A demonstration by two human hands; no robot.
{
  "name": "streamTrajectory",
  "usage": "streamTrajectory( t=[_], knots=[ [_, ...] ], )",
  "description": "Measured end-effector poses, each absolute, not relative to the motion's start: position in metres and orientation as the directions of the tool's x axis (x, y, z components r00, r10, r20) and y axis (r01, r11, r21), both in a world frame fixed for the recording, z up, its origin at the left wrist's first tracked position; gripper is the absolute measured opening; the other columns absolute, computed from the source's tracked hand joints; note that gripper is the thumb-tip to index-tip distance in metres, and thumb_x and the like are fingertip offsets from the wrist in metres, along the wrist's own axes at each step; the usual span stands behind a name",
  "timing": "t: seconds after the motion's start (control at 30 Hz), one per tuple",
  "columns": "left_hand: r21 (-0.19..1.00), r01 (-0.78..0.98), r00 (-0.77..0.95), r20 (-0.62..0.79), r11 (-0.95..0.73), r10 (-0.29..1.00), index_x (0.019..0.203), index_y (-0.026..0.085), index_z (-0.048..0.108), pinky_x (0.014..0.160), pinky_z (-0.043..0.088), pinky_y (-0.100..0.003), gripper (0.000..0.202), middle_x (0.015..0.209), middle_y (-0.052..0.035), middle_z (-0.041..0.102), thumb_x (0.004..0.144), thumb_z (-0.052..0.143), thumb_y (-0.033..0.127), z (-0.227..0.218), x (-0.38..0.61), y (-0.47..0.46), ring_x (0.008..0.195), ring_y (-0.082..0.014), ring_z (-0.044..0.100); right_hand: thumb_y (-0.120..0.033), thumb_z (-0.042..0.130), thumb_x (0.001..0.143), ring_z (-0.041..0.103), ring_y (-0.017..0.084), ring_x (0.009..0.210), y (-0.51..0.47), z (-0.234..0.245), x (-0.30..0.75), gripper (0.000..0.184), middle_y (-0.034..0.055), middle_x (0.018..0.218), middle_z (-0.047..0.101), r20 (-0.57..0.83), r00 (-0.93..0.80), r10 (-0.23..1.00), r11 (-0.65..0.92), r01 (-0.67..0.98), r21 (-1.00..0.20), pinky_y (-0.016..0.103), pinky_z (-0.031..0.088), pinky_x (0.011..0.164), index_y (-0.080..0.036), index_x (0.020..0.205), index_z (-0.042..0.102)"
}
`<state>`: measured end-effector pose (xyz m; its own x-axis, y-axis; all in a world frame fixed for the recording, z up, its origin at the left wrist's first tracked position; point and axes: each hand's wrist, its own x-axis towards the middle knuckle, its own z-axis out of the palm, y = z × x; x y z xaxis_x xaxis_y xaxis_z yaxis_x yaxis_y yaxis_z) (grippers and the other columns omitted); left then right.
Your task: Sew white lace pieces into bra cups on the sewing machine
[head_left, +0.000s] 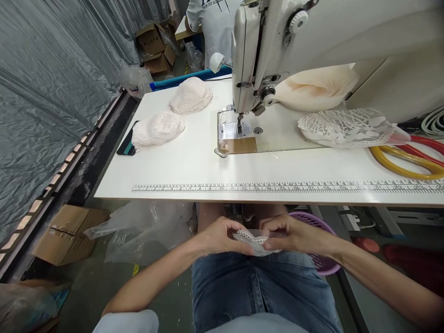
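Over my lap, below the table's front edge, a piece of white lace fabric (255,240) is stretched between my two hands. My left hand (227,237) pinches its left end between thumb and fingers. At the other end, my right hand (286,235) grips the lace with thumb and bent fingers. Part of the fabric is sheer, and a dotted lace border runs along it. The fingers hide both ends.
A sewing machine (249,60) stands on the white table (194,169). Pale lace cups (157,129) lie at left, white lace pieces (343,127) at right beside scissors with yellow and red handles (402,159). A purple basket (328,266) sits below. Another person (215,27) is behind the table.
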<state>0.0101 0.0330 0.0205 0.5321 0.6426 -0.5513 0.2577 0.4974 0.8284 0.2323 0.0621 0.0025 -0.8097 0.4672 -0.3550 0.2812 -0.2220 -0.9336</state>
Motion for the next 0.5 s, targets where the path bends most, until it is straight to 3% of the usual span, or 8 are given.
streamTrajectory(
  t=[0.17, 0.5],
  knots=[
    [0.798, 0.269, 0.425, -0.601, 0.539, 0.677, 0.070, 0.010, 0.071, 0.057, 0.037, -0.020, 0.023, 0.062, 0.0000, 0.061, 0.058, 0.079, 0.028, 0.017, 0.014, 0.033, 0.060, -0.0093, 0.049, -0.049, 0.066, 0.074, 0.053, 0.015, 0.071, 0.063, 0.005, 0.234, 0.035, 0.0017, 0.076, 0.056, -0.374, -0.809, 0.453, -0.190, 0.323, -0.927, 0.026, 0.039, 0.063, -0.014, 0.075, 0.067],
    [0.771, 0.217, 0.420, -0.628, 0.599, 0.655, 0.070, 0.011, 0.071, 0.058, 0.038, -0.021, 0.025, 0.063, -0.0006, 0.061, 0.058, 0.080, 0.030, 0.012, 0.003, 0.028, 0.059, -0.0096, 0.050, -0.051, 0.068, 0.071, 0.051, 0.014, 0.070, 0.061, 0.001, 0.227, 0.036, 0.0008, 0.076, 0.056, -0.391, -0.821, 0.416, -0.304, 0.280, -0.911, 0.026, 0.039, 0.062, -0.015, 0.075, 0.066]
  ],
)
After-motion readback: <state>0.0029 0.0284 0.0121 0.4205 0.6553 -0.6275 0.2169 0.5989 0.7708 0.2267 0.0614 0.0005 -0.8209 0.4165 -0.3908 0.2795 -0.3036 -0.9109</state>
